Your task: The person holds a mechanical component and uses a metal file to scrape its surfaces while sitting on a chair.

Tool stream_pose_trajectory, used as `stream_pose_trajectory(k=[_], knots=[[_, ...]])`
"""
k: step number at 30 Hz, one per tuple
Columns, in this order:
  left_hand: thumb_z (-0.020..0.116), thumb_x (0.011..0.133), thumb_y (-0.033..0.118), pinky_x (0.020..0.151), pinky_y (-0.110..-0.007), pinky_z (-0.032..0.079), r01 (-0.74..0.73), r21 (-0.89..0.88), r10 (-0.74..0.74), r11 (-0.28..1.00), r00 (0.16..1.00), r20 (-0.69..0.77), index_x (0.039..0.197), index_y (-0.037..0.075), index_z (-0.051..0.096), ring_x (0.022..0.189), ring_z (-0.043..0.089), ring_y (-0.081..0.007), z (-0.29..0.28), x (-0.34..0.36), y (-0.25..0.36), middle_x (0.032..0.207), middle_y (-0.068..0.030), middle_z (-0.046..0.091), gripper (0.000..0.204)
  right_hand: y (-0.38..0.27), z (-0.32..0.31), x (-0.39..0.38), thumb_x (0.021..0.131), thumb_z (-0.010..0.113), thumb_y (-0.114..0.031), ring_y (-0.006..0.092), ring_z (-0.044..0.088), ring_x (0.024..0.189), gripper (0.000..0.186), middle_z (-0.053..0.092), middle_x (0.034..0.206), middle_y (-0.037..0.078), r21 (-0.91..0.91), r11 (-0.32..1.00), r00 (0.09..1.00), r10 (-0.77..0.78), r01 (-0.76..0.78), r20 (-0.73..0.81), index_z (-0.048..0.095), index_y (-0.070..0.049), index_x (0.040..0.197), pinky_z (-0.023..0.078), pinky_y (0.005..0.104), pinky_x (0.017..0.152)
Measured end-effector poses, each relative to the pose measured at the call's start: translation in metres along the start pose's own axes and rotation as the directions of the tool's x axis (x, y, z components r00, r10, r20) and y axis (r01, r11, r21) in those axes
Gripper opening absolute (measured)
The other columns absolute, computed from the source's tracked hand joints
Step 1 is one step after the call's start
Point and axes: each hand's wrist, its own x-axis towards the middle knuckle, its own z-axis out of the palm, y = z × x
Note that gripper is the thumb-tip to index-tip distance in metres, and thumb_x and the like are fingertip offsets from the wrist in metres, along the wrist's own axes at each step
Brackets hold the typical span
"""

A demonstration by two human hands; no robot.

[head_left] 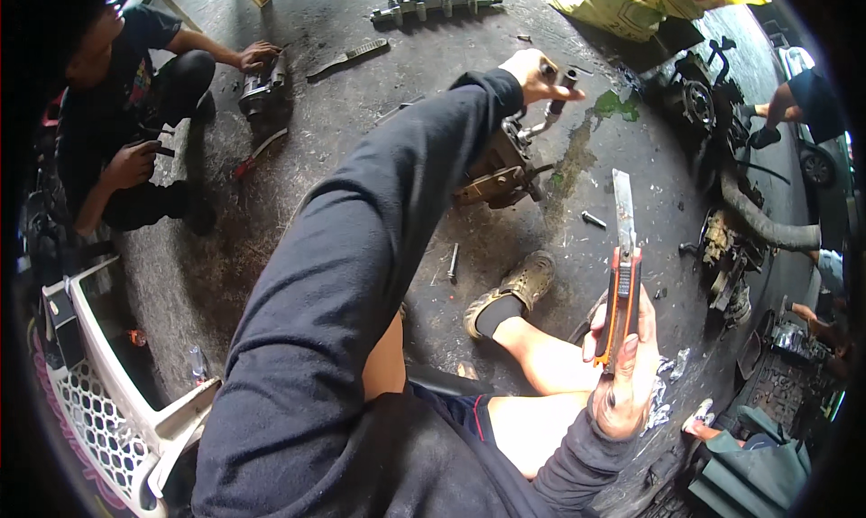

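Observation:
My left hand [536, 74] reaches far forward in a dark sleeve and grips a small dark cylindrical part [561, 90] above a greasy metal engine component [498, 170] on the concrete floor. My right hand [624, 365] is low at the right and holds an orange and black utility knife [622, 274] upright, its long blade extended and pointing away from me. My leg stretches across the floor, ending in a worn shoe [516, 289].
Loose bolts [453, 262] and a green fluid stain [615, 105] lie on the oily floor. Another person [126, 103] crouches at the left over a metal part [263, 88]. A white plastic basket [99, 401] stands lower left. Engine parts and a hose [767, 229] crowd the right.

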Motion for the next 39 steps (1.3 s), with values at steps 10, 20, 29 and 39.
stream_pose_trajectory(k=[10,20,29,39], knots=[[0.061,0.078,0.063,0.074,-0.038,0.054,0.307,0.349,-0.145,0.885,0.896,-0.419,0.082,0.008,0.073,0.078,0.069,-0.0308,-0.006,-0.013,0.001,0.076,-0.0157,0.07,0.056,-0.005,-0.014,-0.012,0.092,0.059,-0.046,0.0089,0.051,0.068,0.074,0.056,0.094,0.008,0.094,0.991,0.996,-0.09,0.09,-0.003,0.035,0.005,0.14,0.043,0.0219,0.062],[0.051,0.081,0.073,0.068,-0.041,0.049,0.504,0.356,-0.231,0.787,0.776,-0.587,0.081,0.001,0.069,0.071,0.067,-0.0313,-0.082,-0.099,-0.043,0.072,-0.0178,0.067,0.074,-0.023,-0.026,-0.023,0.089,0.064,-0.046,0.004,0.046,0.064,0.072,0.053,0.086,0.001,0.183,0.967,0.983,-0.182,0.177,0.013,0.041,0.0,0.139,0.039,0.0175,0.056],[0.071,0.086,0.035,0.048,-0.029,0.049,0.116,-0.535,-0.517,0.837,0.489,-0.703,0.074,0.004,0.052,0.043,0.055,-0.0159,-0.045,-0.274,-0.057,0.05,-0.0069,0.053,0.038,-0.034,-0.021,-0.039,0.087,0.066,-0.049,0.0027,0.043,0.064,0.076,0.049,0.081,-0.003,0.208,0.951,0.959,-0.256,0.227,0.125,0.04,0.0,0.138,0.036,0.0164,0.054],[0.071,0.088,0.03,0.04,-0.027,0.039,-0.248,-0.599,-0.563,0.762,0.204,-0.801,0.081,0.007,0.045,0.042,0.049,-0.0116,0.001,-0.311,-0.048,0.054,-0.0034,0.052,0.035,-0.031,-0.002,-0.046,0.088,0.065,-0.045,0.0049,0.049,0.067,0.073,0.054,0.088,0.002,0.206,0.953,0.959,-0.251,0.222,0.13,0.04,0.0,0.139,0.042,0.0191,0.06]])
